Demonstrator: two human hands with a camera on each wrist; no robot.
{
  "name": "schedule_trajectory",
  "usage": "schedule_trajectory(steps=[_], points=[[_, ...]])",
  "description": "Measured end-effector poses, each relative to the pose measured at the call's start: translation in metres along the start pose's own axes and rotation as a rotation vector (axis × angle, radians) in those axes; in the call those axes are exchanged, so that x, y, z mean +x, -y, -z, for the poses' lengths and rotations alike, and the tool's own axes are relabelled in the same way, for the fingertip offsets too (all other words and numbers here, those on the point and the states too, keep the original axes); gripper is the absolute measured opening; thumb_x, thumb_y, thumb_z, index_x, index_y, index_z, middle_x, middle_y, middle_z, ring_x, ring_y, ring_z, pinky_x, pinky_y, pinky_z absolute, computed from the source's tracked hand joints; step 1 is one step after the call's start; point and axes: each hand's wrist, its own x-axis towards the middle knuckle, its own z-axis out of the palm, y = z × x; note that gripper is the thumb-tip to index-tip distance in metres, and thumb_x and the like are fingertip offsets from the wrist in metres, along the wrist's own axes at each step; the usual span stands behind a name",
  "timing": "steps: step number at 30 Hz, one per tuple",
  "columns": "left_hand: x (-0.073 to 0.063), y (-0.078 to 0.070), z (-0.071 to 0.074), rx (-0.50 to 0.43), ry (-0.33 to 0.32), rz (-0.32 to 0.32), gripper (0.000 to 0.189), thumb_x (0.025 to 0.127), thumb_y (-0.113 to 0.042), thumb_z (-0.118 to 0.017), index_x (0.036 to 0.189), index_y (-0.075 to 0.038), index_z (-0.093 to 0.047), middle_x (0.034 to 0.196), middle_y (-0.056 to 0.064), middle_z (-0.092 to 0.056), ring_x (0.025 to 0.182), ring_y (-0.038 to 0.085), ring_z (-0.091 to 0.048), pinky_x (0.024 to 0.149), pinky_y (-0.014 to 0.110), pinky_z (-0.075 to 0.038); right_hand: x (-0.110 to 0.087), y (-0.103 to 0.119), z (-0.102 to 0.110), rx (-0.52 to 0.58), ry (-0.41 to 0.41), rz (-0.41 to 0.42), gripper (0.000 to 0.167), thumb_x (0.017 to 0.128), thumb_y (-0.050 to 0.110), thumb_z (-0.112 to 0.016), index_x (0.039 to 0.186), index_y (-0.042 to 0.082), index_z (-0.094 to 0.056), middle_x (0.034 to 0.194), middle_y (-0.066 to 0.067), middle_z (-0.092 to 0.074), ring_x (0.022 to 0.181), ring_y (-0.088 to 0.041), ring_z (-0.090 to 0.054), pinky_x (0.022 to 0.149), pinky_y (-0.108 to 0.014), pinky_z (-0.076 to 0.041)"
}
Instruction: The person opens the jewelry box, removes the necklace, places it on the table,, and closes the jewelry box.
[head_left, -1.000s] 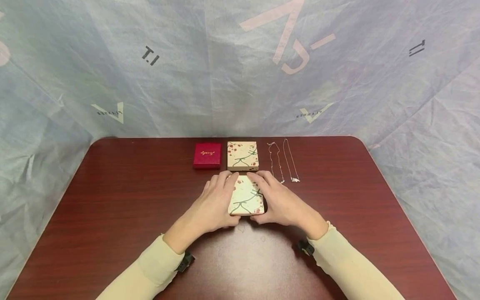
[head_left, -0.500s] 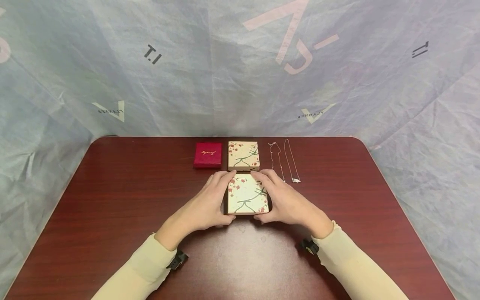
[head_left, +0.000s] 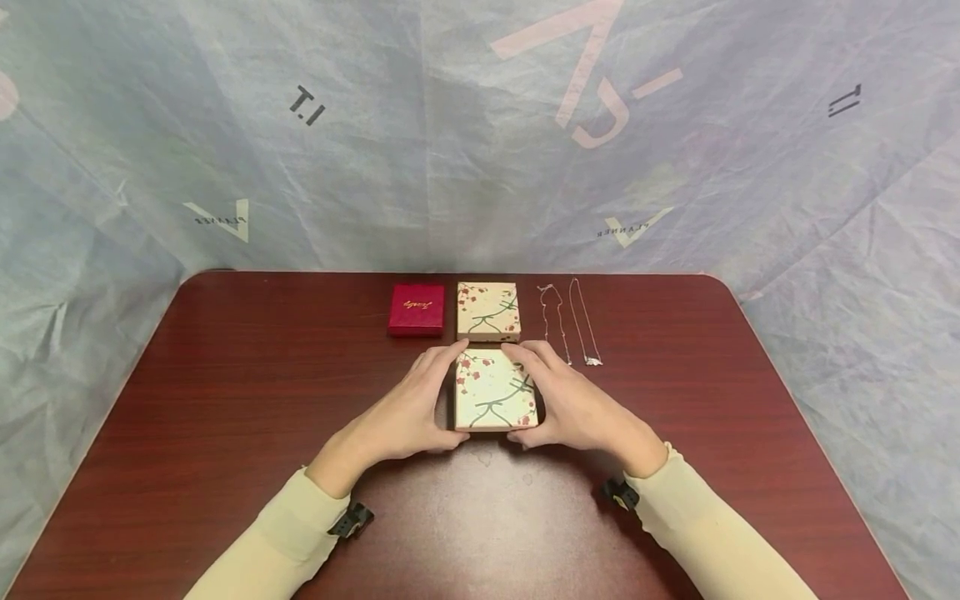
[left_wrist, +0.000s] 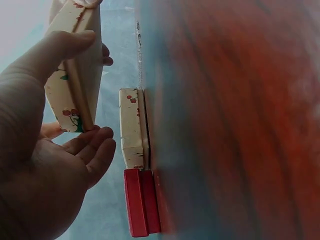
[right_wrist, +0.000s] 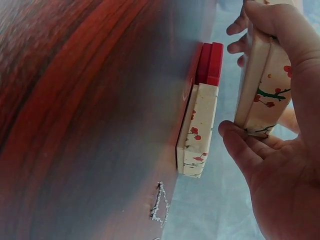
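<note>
A cream cardboard gift box (head_left: 493,396) with red blossoms and dark green branches is held level between both hands, at the middle of the table in the head view. My left hand (head_left: 405,417) grips its left side, thumb at the near edge and fingertips by the far corner. On the opposite side my right hand (head_left: 573,404) grips it the same way. Both wrist views show the box (left_wrist: 80,75) raised above the tabletop, with the left thumb (left_wrist: 70,44) on its side and fingers beneath its lower corner.
Behind the held box a second blossom-patterned box (head_left: 487,310) sits on the table, with a red box (head_left: 416,308) bearing gold lettering to its left. Two thin chain necklaces (head_left: 585,325) lie to the right. A grey printed cloth (head_left: 345,183) hangs behind the dark red table (head_left: 262,400).
My hands have spread slightly apart, the left moving a little left, and more of the box's top shows. The box looks slightly larger. The other boxes and necklaces stay in place.
</note>
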Motion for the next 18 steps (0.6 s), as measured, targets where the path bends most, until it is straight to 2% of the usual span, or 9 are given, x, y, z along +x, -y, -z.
schedule_trajectory(steps=[6, 18], points=[[-0.0016, 0.0023, 0.0004, -0.029, -0.016, -0.024, 0.126, 0.07, -0.02, -0.1, 0.167, -0.009, -0.021, 0.157, 0.01, -0.039, 0.144, 0.021, -0.038, 0.12, 0.043, -0.036, 0.0006, 0.0006, -0.0021, 0.014, 0.005, -0.02, 0.116, 0.075, 0.042, -0.096, 0.166, 0.016, -0.029, 0.155, -0.007, -0.038, 0.128, -0.019, -0.055, 0.105, -0.039, -0.052], [-0.0025, 0.0037, -0.0008, -0.047, -0.008, -0.023, 0.125, 0.071, -0.021, -0.1, 0.167, -0.01, -0.02, 0.153, 0.009, -0.04, 0.142, 0.021, -0.039, 0.119, 0.043, -0.038, 0.0013, 0.0015, -0.0018, 0.006, 0.03, -0.037, 0.121, 0.075, 0.05, -0.095, 0.167, 0.014, -0.026, 0.157, -0.008, -0.038, 0.131, -0.02, -0.054, 0.108, -0.041, -0.05]])
